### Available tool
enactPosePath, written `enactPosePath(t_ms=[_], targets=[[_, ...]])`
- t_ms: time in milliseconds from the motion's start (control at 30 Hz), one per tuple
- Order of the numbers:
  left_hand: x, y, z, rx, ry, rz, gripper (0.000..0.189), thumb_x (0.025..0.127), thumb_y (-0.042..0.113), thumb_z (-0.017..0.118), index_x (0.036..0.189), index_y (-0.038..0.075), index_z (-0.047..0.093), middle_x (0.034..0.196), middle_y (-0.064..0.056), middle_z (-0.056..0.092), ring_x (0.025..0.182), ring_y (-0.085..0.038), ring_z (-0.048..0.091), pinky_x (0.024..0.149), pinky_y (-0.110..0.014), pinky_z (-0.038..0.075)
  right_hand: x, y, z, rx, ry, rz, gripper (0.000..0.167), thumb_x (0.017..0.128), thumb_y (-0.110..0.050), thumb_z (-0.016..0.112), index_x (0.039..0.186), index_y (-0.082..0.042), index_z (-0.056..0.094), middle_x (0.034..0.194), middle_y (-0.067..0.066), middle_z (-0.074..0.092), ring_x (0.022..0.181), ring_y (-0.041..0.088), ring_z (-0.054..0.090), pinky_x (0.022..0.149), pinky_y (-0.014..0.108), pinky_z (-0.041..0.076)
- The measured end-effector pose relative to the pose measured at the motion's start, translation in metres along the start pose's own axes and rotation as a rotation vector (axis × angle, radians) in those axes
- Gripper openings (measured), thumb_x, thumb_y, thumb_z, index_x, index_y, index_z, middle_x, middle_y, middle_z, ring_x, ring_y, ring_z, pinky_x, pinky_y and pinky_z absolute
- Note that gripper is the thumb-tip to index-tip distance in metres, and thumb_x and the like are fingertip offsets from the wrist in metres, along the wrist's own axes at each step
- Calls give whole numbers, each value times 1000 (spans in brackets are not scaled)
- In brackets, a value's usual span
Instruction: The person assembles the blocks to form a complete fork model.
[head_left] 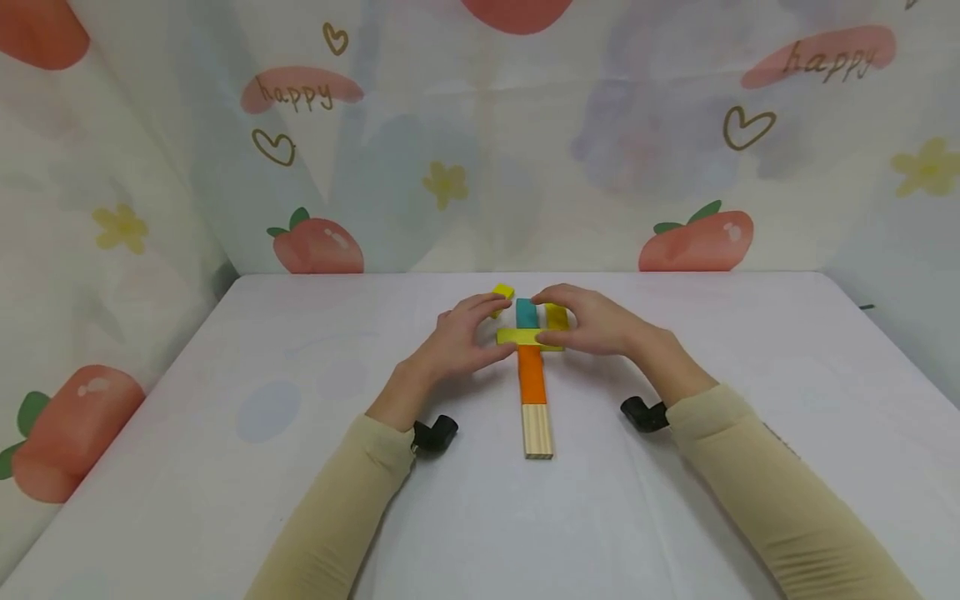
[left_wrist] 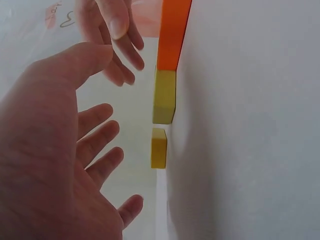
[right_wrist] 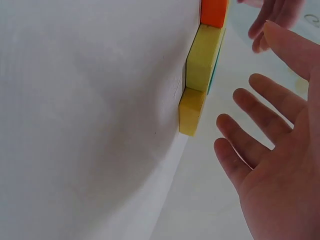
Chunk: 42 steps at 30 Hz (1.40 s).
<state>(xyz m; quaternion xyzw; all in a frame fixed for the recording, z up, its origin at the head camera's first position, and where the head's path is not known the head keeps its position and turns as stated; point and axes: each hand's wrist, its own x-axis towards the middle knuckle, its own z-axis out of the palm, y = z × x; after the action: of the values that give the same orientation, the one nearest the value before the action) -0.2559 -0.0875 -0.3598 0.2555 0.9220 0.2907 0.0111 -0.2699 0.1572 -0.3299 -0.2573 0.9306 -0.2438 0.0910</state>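
Flat blocks lie in a row on the white table: a plain wood block (head_left: 537, 432) nearest, an orange block (head_left: 532, 375), a yellow-green block (head_left: 510, 337) set crosswise, and a teal block (head_left: 527, 314) beyond it. One yellow block (head_left: 557, 317) lies right of the teal one; another yellow block (head_left: 503, 290) is at its left, partly covered by fingers. My left hand (head_left: 463, 337) hovers left of the crosswise block, fingers loosely bent and holding nothing. On the other side my right hand (head_left: 596, 323) is likewise empty, its fingers spread in the right wrist view beside the blocks.
The white tabletop (head_left: 225, 500) ends at a far edge against a printed cloth backdrop (head_left: 510, 167). Cloth also hangs along the left and right sides. Black wrist-worn devices (head_left: 435, 435) sit under both sleeves, just above the table.
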Motion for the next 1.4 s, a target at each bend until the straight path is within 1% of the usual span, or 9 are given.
enactPosePath(t_ms=[233, 367, 533, 633, 767, 933, 1067, 1200, 1400], targets=[[9, -7, -2, 4, 5, -20, 63, 96, 40, 67, 152, 18, 49, 162, -5, 40, 151, -25, 32, 119, -56, 26, -4, -5, 4, -17, -8, -12, 62, 94, -36, 71, 147, -9, 54, 157, 15, 44, 145, 38, 39, 116, 61, 32], [13, -8, -2, 15, -4, -51, 63, 97, 41, 66, 153, 19, 48, 163, -4, 38, 151, -25, 30, 120, -59, 23, -6, -9, 6, -34, -16, -7, 62, 95, -36, 71, 148, -9, 53, 158, 16, 42, 146, 39, 38, 117, 61, 32], [19, -10, -4, 31, -20, -78, 64, 98, 42, 65, 154, 20, 46, 164, -4, 37, 152, -26, 29, 121, -60, 21, -9, -12, 8, -45, -23, -9, 61, 95, -37, 70, 148, -10, 54, 160, 16, 40, 147, 39, 37, 117, 61, 31], [23, -11, -5, 32, -36, -83, 63, 98, 41, 63, 155, 19, 45, 164, -4, 36, 152, -26, 29, 121, -61, 21, -10, -11, 10, -45, -27, -8, 62, 95, -38, 71, 148, -10, 53, 160, 16, 40, 147, 39, 36, 117, 61, 31], [27, -14, -7, 34, -58, -107, 62, 99, 39, 63, 155, 20, 45, 164, -3, 36, 152, -26, 29, 122, -62, 19, -10, -10, 13, -60, -33, -12, 63, 95, -40, 71, 148, -11, 53, 159, 16, 41, 147, 39, 37, 118, 60, 31], [31, -20, -10, 24, -77, -137, 61, 99, 35, 64, 155, 20, 44, 164, -2, 37, 152, -25, 30, 123, -57, 20, -10, -11, 15, -81, -30, -20, 63, 95, -40, 71, 147, -11, 55, 159, 16, 42, 146, 40, 37, 117, 61, 31], [35, -24, -11, 9, -86, -144, 60, 100, 34, 64, 155, 21, 44, 164, -1, 36, 151, -24, 31, 124, -54, 21, -11, -13, 16, -91, -33, -19, 62, 94, -39, 72, 147, -11, 55, 158, 17, 43, 147, 40, 36, 118, 61, 30], [38, -27, -11, 14, -99, -147, 60, 100, 32, 64, 155, 22, 44, 165, 0, 36, 152, -24, 30, 124, -54, 20, -13, -14, 16, -92, -38, -12, 61, 94, -38, 72, 147, -12, 56, 159, 16, 42, 148, 40, 35, 118, 61, 29], [44, -30, -13, 36, -121, -144, 57, 101, 29, 62, 155, 24, 45, 165, 0, 35, 153, -25, 28, 123, -62, 16, -14, -14, 18, -100, -41, -17, 59, 95, -37, 72, 146, -12, 57, 158, 15, 43, 147, 39, 37, 117, 61, 31]])
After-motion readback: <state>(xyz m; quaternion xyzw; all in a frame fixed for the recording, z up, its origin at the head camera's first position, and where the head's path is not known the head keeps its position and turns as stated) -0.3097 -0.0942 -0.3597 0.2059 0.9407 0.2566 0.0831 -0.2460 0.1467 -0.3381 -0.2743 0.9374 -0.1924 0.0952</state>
